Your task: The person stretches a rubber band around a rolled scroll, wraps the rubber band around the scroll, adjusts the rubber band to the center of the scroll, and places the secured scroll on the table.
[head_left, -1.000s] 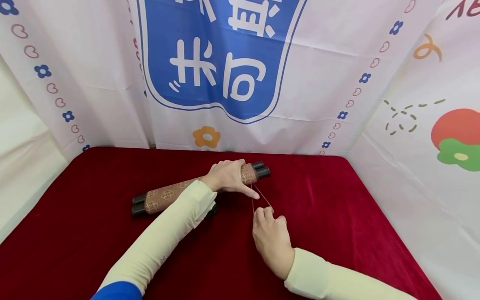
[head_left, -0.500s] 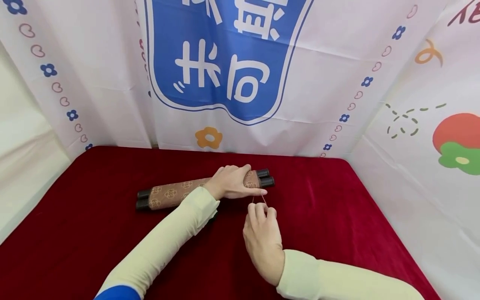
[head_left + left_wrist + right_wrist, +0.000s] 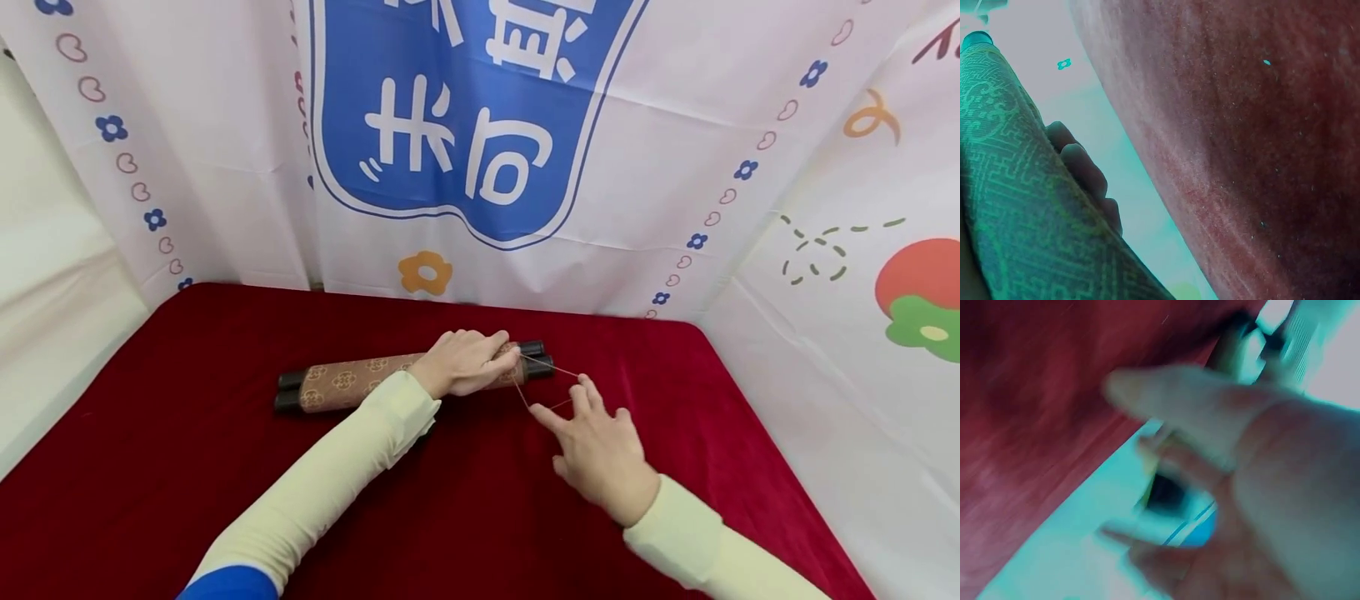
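A rolled scroll [image 3: 330,389] in brown patterned fabric, with black rod ends, lies slantwise across the middle of the table. My left hand [image 3: 465,362] grips it near its right end; in the left wrist view its curled fingers [image 3: 1085,172] show along the far side of the patterned fabric. From that end a thin brown rubber band [image 3: 555,367] runs taut to my right hand [image 3: 600,450]. The right fingers are spread, the loop stretched across two fingertips. Motion blurs the right hand [image 3: 1210,419] in the right wrist view.
Dark red velvet cloth [image 3: 420,525] covers the table. White printed curtains [image 3: 645,167] stand behind it and at both sides, the back one bearing a large blue emblem [image 3: 480,108]. A small dark object [image 3: 426,435] shows beside the left sleeve.
My right hand has moved right and slightly away from me, its bunched fingers spreading and widening the band. The left thumb has drawn in against the scroll, which has turned slightly.
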Tool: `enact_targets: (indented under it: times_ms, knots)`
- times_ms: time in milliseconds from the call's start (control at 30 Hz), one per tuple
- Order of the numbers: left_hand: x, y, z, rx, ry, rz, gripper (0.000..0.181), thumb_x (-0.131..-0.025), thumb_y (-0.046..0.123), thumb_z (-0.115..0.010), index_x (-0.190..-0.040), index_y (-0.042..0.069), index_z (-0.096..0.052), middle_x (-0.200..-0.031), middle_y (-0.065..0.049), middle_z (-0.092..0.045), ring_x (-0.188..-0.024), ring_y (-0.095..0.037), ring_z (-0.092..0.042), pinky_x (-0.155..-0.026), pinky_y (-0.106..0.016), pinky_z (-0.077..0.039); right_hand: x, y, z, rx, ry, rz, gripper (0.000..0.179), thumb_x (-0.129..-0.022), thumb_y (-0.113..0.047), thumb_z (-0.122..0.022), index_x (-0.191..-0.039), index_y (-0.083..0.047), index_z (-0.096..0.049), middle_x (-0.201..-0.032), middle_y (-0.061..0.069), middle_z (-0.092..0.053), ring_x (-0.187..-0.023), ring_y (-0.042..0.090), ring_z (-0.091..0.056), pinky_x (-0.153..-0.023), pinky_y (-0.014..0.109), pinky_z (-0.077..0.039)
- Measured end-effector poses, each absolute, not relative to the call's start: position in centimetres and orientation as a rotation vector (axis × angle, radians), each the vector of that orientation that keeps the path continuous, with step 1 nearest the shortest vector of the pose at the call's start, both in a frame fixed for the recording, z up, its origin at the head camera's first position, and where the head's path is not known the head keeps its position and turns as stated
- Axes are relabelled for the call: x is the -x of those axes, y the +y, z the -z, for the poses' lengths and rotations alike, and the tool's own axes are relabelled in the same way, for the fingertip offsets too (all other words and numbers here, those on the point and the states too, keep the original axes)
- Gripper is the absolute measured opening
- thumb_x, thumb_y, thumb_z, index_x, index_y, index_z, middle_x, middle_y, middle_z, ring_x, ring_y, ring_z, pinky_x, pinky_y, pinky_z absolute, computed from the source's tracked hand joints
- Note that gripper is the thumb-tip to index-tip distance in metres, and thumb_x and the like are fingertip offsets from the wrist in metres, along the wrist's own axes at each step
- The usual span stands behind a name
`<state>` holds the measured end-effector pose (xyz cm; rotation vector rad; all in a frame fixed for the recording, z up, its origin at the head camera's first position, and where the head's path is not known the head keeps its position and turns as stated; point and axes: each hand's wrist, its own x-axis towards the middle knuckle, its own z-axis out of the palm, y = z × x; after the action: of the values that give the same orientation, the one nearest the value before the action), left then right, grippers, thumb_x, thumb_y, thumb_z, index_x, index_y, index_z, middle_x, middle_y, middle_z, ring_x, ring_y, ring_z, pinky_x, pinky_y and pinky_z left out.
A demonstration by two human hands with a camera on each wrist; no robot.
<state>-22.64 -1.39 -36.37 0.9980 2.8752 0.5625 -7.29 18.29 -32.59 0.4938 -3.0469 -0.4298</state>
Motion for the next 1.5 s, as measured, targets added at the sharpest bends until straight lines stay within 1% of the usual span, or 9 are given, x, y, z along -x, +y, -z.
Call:
enact_targets:
  times_ms: [200,367,600,700,900,1067,1333,1433,1500]
  knots:
    - [22.3,-2.0,36.1,-0.976,2.86,-0.595,0.037,-0.103,0.043,-0.026,-0.093,0.02,-0.053,-0.076,-0.001,-0.057,-0.071,-0.019,-0.059,-0.066,-0.034,-0.045,11.6,24.1,33.2,-0.919,-3.037,0.037,0.05,-0.091,-0.023,-0.083,-0.139,-0.03,-0.07,-0.17,0.022,-0.031,-0.16,0.043,-0.026,-0.097,0.063,-0.055]
    - [21.9,-2.0,36.3,-0.992,2.834,-0.628,0.034,-0.101,0.038,-0.026,-0.097,0.02,-0.055,-0.079,0.0,-0.059,-0.072,-0.019,-0.059,-0.068,-0.036,-0.046,15.1,26.0,34.9,-1.095,-2.985,-0.14,0.041,-0.093,-0.012,-0.079,-0.131,-0.03,-0.076,-0.175,0.018,-0.02,-0.161,0.042,-0.02,-0.106,0.065,-0.049]
    - [21.3,-1.9,36.3,-0.982,2.803,-0.679,0.031,-0.1,0.036,-0.03,-0.096,0.022,-0.056,-0.079,0.001,-0.059,-0.073,-0.02,-0.059,-0.067,-0.036,-0.046,18.5,25.4,36.5,-1.189,-2.946,-0.548,0.035,-0.088,0.011,-0.067,-0.107,-0.012,-0.085,-0.173,0.017,-0.028,-0.161,0.043,-0.026,-0.115,0.059,-0.046]
    - [21.1,-1.9,36.0,-0.992,2.782,-0.729,0.029,-0.1,0.035,-0.031,-0.092,0.022,-0.055,-0.077,0.001,-0.056,-0.072,-0.02,-0.057,-0.067,-0.035,-0.045,19.1,24.5,37.2,-1.222,-2.957,-0.783,0.039,-0.089,0.014,-0.06,-0.116,-0.005,-0.08,-0.166,0.015,-0.044,-0.157,0.038,-0.038,-0.121,0.052,-0.042]
    - [21.0,-1.6,35.4,-1.011,2.77,-0.757,0.027,-0.1,0.035,-0.032,-0.09,0.022,-0.054,-0.076,0.001,-0.055,-0.072,-0.02,-0.056,-0.067,-0.035,-0.046,18.9,22.5,38.3,-1.283,-3.004,-1.129,0.048,-0.096,0.009,-0.052,-0.13,-0.017,-0.074,-0.131,-0.004,-0.074,-0.131,0.017,-0.059,-0.117,0.035,-0.043]
    - [21.1,-1.6,35.4,-1.009,2.765,-0.746,0.027,-0.099,0.034,-0.032,-0.09,0.02,-0.054,-0.075,0.0,-0.054,-0.071,-0.02,-0.055,-0.067,-0.035,-0.045,17.7,22.4,38.8,-1.33,-2.98,-1.046,0.054,-0.097,0.005,-0.057,-0.143,-0.021,-0.067,-0.152,-0.003,-0.059,-0.146,0.017,-0.048,-0.125,0.046,-0.036]
    - [21.7,-1.8,35.6,-0.978,2.798,-0.693,0.029,-0.101,0.035,-0.031,-0.091,0.02,-0.054,-0.078,-0.001,-0.058,-0.076,-0.021,-0.059,-0.07,-0.037,-0.047,14.1,22.7,38.4,-1.338,-3.04,-0.842,0.08,-0.095,-0.01,-0.067,-0.167,-0.023,-0.034,-0.173,0.0,-0.033,-0.161,0.023,-0.032,-0.126,0.052,-0.035]
    - [21.8,-1.8,35.4,-0.993,2.806,-0.685,0.031,-0.101,0.035,-0.03,-0.093,0.021,-0.056,-0.079,0.0,-0.059,-0.076,-0.021,-0.06,-0.071,-0.037,-0.048,12.7,23.2,37.9,-1.378,-3.01,-0.811,0.069,-0.093,-0.012,-0.067,-0.159,-0.026,-0.05,-0.171,-0.005,-0.037,-0.163,0.025,-0.028,-0.124,0.056,-0.036]
    - [21.9,-1.8,35.1,-1.002,2.813,-0.695,0.032,-0.102,0.035,-0.029,-0.096,0.021,-0.057,-0.08,0.0,-0.06,-0.077,-0.021,-0.06,-0.071,-0.037,-0.048,12.2,23.6,37.6,-1.404,-2.968,-0.8,0.053,-0.093,-0.01,-0.066,-0.144,-0.024,-0.067,-0.161,-0.006,-0.053,-0.159,0.025,-0.038,-0.121,0.056,-0.041]
